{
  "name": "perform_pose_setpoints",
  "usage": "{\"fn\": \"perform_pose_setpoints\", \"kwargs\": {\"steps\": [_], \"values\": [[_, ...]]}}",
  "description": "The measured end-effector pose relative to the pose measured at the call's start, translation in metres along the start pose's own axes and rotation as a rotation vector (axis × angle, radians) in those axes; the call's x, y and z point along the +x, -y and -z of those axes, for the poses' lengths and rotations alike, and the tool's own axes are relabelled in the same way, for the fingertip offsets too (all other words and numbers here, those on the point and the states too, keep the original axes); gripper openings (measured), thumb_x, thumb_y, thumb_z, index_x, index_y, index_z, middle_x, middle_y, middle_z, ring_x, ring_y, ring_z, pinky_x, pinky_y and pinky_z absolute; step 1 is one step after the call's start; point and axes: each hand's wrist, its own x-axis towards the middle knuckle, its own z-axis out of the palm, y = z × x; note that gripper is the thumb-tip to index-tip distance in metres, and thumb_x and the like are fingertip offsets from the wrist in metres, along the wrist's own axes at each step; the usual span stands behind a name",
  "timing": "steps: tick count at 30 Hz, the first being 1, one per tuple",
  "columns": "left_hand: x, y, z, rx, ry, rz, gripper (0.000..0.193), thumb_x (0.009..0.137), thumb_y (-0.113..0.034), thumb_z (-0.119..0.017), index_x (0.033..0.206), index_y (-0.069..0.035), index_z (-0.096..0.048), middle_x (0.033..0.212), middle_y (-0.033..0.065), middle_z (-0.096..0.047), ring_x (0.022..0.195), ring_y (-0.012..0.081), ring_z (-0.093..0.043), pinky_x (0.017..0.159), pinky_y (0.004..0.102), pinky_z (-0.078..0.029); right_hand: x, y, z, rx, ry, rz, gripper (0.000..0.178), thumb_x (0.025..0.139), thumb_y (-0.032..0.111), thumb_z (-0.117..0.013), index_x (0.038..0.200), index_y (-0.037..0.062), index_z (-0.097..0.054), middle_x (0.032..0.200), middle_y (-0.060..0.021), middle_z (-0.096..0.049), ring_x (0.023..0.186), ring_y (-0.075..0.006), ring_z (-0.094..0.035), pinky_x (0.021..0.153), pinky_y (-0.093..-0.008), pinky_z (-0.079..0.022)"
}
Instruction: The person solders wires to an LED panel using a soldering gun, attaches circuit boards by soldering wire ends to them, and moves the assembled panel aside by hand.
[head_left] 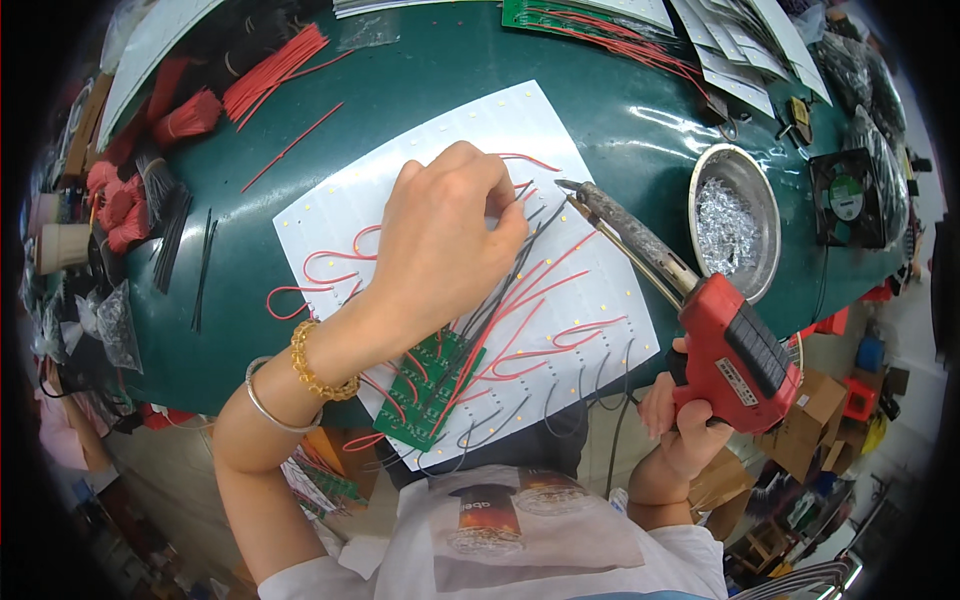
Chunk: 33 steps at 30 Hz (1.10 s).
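A white panel (450, 135) dotted with small yellow squares lies before me, with red wires (520, 345) and dark wires (590, 390) along it. A green circuit board (410, 405) rests on its near part, under a bundle of wires. My left hand (450, 235) is above the panel, thumb and fingers pinched on a thin wire; the fingertips partly hide it. My right hand (690, 430) grips a red soldering gun (735, 365) by its handle. The gun's dark tip (568, 185) is just right of my left fingers, over the panel's right edge.
On the green table (620, 110), a metal bowl (735, 165) of silvery scraps stands at right, beside a black fan (848, 200). Bundles of red wires (275, 75) and dark wires (170, 220) lie at left. More panels (720, 50) and a green board (530, 15) are at the back.
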Motion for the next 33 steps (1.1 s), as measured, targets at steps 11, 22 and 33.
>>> {"fn": "perform_pose_setpoints", "kwargs": {"steps": [11,22,33], "values": [[0.000,-0.001,0.002,0.003,0.013,0.011,0.009,0.072,-0.006,-0.062,0.069,-0.001,-0.056,0.071,0.0052,-0.053,0.056,0.0129,-0.044,0.059,0.0284,-0.038,0.002,-0.010,0.014,0.078,0.128,-0.103,0.049,0.079,0.014,-0.071,0.117,-0.0053,-0.048,0.061,-0.0061,-0.051,0.044,-0.0106,-0.045,0.041,-0.0235,-0.037],[0.000,-0.001,0.002,0.007,0.008,0.003,0.009,0.072,-0.006,-0.063,0.069,-0.001,-0.056,0.071,0.0052,-0.053,0.056,0.0131,-0.044,0.057,0.0285,-0.038,0.002,-0.002,0.003,0.053,0.034,-0.014,0.075,0.082,0.047,-0.063,0.119,-0.0129,-0.038,0.049,-0.0001,-0.040,0.037,-0.0080,-0.037,0.037,-0.0219,-0.030],[-0.004,-0.003,0.001,0.251,-0.152,-0.223,0.006,0.074,-0.005,-0.068,0.076,-0.001,-0.064,0.071,0.0077,-0.058,0.063,0.0165,-0.054,0.058,0.0282,-0.044,0.002,-0.001,0.004,0.084,0.039,0.002,0.074,0.085,0.050,-0.057,0.121,-0.0120,-0.036,0.050,0.0004,-0.039,0.037,-0.0086,-0.039,0.038,-0.0226,-0.033]]}}
